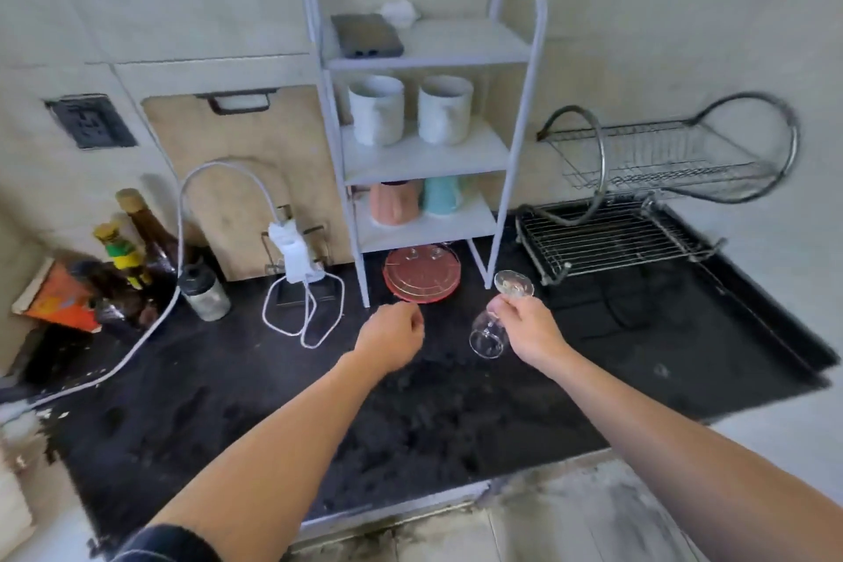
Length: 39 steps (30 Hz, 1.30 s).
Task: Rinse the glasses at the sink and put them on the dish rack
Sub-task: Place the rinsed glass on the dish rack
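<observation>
My right hand (524,326) grips a clear stemmed glass (489,335) by its stem, foot up and bowl hanging down toward me, above the black counter (410,415). Just left of it, my left hand (394,335) hovers over the counter with its fingers curled and holds nothing. A red tray (422,281) under the white shelf unit carries two more clear glasses (424,252) standing upside down. At the back right stands the two-tier wire dish rack (638,219), with both of its tiers bare. No sink is in view.
The white shelf unit (424,141) holds mugs, cups and a phone. Bottles (137,251), a jar (205,292), a white hose (182,214) and a coiled white cable (305,315) crowd the counter's left. A cutting board (237,178) leans on the wall.
</observation>
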### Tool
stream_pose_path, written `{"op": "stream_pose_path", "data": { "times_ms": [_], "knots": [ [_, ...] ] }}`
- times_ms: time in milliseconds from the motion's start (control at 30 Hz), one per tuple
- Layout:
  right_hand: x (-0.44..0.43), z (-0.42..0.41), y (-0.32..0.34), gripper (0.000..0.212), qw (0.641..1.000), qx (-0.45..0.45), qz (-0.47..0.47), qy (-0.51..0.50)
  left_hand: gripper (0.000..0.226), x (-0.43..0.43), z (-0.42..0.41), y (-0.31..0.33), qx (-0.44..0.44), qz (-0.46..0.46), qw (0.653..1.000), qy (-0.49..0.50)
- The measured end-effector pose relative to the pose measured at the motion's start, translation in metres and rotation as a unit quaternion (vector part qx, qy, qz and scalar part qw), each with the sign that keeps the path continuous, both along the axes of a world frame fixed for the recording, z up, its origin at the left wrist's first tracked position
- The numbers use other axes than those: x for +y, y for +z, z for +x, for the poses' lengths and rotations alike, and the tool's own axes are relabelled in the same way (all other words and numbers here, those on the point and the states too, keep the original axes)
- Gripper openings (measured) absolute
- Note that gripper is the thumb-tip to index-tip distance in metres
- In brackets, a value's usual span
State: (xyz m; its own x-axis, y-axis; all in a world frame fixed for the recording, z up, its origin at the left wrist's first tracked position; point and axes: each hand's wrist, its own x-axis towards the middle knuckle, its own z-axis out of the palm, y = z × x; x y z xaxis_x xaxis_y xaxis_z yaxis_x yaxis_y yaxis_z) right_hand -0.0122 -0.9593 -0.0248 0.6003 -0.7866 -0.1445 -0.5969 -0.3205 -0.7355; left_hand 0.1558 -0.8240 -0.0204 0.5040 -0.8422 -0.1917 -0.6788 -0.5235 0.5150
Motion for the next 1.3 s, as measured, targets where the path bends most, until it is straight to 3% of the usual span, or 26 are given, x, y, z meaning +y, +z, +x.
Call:
{"op": "stream_pose_path", "data": {
  "times_ms": [367,567,733,833,1133,1300],
  "knots": [
    [-0.15,-0.149,-0.012,0.035,0.997,0.062,-0.041,-0.036,0.02,-0.163,-0.141,0.01,-0.062,-0.008,0.995,-0.081],
    [-0.221,-0.176,-0.013,0.039,0.988,0.1,-0.101,-0.056,0.023,-0.229,-0.16,0.026,-0.141,-0.051,0.981,-0.127],
    [-0.282,-0.183,-0.01,0.035,0.976,0.145,-0.149,-0.064,0.02,-0.304,-0.163,0.035,-0.223,-0.158,0.945,-0.178],
    [-0.319,-0.189,-0.012,0.037,0.968,0.167,-0.178,-0.063,0.023,-0.348,-0.164,0.043,-0.26,-0.167,0.932,-0.189],
    [-0.415,-0.189,-0.045,0.028,0.956,0.204,-0.207,-0.029,0.041,-0.423,-0.166,0.028,-0.294,-0.089,0.943,-0.132],
    [-0.471,-0.164,-0.061,0.025,0.979,0.125,-0.16,-0.027,0.049,-0.441,-0.172,0.012,-0.316,-0.087,0.944,-0.042]
  ]
}}
